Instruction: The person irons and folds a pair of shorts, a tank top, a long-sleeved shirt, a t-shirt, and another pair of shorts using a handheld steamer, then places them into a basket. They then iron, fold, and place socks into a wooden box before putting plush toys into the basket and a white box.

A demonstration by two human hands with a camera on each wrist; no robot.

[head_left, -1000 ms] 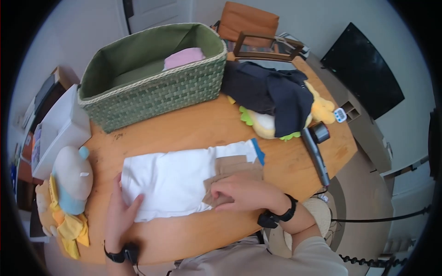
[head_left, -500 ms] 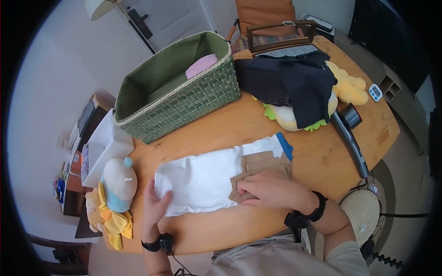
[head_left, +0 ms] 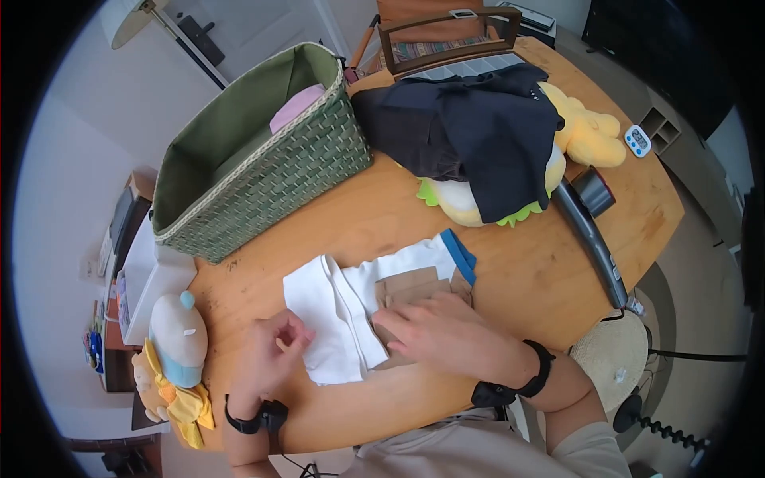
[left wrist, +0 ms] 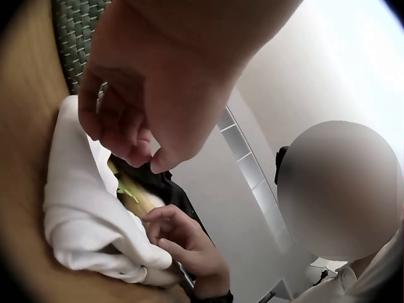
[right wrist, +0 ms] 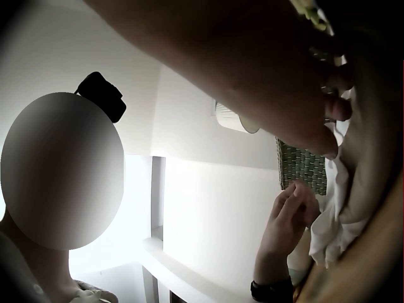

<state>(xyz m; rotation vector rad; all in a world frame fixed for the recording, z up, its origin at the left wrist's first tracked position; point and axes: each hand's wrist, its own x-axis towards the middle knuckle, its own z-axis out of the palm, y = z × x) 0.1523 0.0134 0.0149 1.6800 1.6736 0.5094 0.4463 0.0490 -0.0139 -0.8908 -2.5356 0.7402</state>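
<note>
A white garment [head_left: 327, 319] with a brown section [head_left: 408, 284] and a blue edge [head_left: 460, 253] lies on the wooden table [head_left: 510, 319]. Its left end is folded over toward the middle, and the layers show as ridges. Just left of the fold, my left hand [head_left: 275, 350] hovers beside the cloth, fingers loosely curled around nothing. In the left wrist view, that hand [left wrist: 148, 107] hangs over the white cloth [left wrist: 95, 208]. My right hand [head_left: 434, 327] rests on the brown section with bent, relaxed fingers, hiding part of it.
Behind stands a green woven basket [head_left: 271, 183] with a pink cloth [head_left: 297, 107] inside. Dark clothing [head_left: 494, 135] drapes over plush toys at the back right, near a hair dryer [head_left: 590, 239] and a small timer [head_left: 637, 141]. More plush toys [head_left: 177, 338] sit at the left edge.
The garment's left end, flat before, is now folded over to the right. My left hand has let go of it and lifted, while my right hand has stayed on the brown section.
</note>
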